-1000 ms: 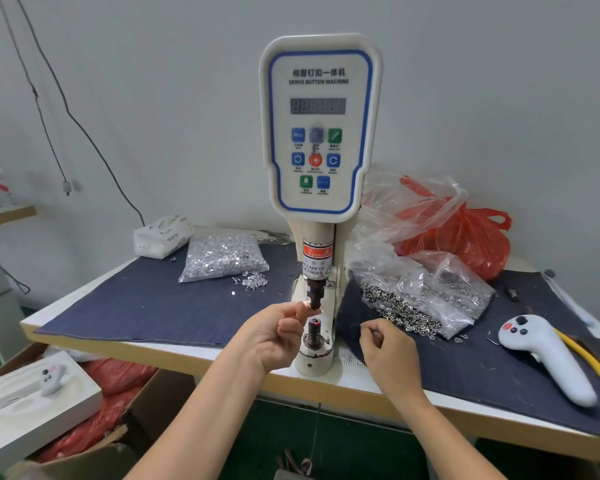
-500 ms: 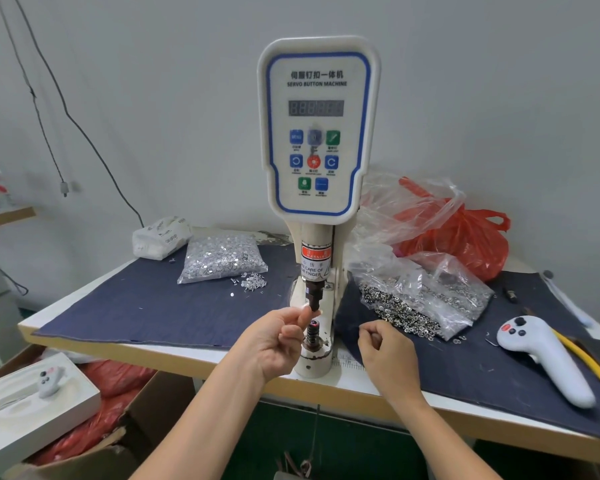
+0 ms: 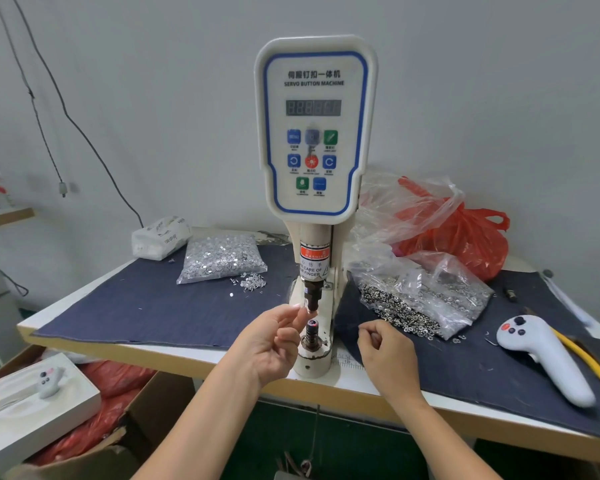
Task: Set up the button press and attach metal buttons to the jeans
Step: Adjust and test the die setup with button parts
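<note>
The white servo button machine (image 3: 314, 133) stands at the table's front edge, with its upper die (image 3: 311, 299) above the lower die (image 3: 311, 329). My left hand (image 3: 274, 341) is raised beside the gap, thumb and forefinger tips touching the tip of the upper die and the other fingers loosely curled. No button shows between them. My right hand (image 3: 387, 355) rests on the dark denim (image 3: 153, 306) right of the machine base, fingers curled in with thumb against forefinger; nothing shows in it. A clear bag of silver tacks (image 3: 219, 259) lies at the left and a bag of metal buttons (image 3: 420, 299) at the right.
A white handheld controller (image 3: 548, 358) and yellow-handled pliers (image 3: 584, 358) lie at the right on the denim. A red plastic bag (image 3: 465, 237) sits behind the buttons and a tissue pack (image 3: 160, 237) at the back left. Cardboard boxes (image 3: 32, 410) stand below the table's left edge.
My left hand has loosened from a tight curl, its fingers stretching up to the upper die. My right hand has stayed almost still.
</note>
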The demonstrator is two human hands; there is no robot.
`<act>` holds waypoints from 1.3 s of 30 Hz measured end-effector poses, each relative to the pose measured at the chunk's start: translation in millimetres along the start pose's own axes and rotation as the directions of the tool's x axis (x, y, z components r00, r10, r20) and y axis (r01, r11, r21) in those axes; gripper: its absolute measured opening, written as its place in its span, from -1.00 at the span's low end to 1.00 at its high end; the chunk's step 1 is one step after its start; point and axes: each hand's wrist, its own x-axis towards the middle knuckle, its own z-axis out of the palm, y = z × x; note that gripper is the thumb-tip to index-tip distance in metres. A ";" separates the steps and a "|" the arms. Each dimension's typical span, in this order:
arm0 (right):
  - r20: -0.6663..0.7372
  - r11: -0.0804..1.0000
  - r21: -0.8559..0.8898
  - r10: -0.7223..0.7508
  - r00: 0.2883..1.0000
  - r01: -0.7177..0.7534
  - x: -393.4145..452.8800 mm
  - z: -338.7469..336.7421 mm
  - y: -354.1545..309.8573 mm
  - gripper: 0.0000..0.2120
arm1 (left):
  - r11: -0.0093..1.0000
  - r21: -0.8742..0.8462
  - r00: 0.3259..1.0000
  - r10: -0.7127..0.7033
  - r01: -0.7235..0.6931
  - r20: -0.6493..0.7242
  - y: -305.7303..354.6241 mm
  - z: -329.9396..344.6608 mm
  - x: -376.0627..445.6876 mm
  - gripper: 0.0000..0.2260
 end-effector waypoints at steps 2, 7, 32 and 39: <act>0.000 1.000 -0.002 -0.002 1.000 0.002 -0.3 -0.1 0.2 -0.89 | 1.000 -0.012 1.000 -0.005 0.004 -0.003 1.3 -0.5 -0.3 -0.84; 0.004 1.000 0.004 0.004 1.000 -0.004 -0.5 -0.3 0.3 -0.89 | 1.000 -0.021 1.000 -0.016 0.017 0.026 3.1 1.0 -2.6 -0.79; -0.004 1.000 -0.014 -0.001 1.000 0.001 0.2 0.5 -0.4 -0.88 | 0.995 -0.103 0.998 0.014 -0.007 0.066 -6.7 4.5 1.0 -0.83; 0.000 1.000 -0.027 -0.006 1.000 0.006 0.5 -0.6 -0.1 -0.90 | 0.997 -0.002 0.997 0.073 -0.072 0.017 -5.5 5.7 5.0 -0.70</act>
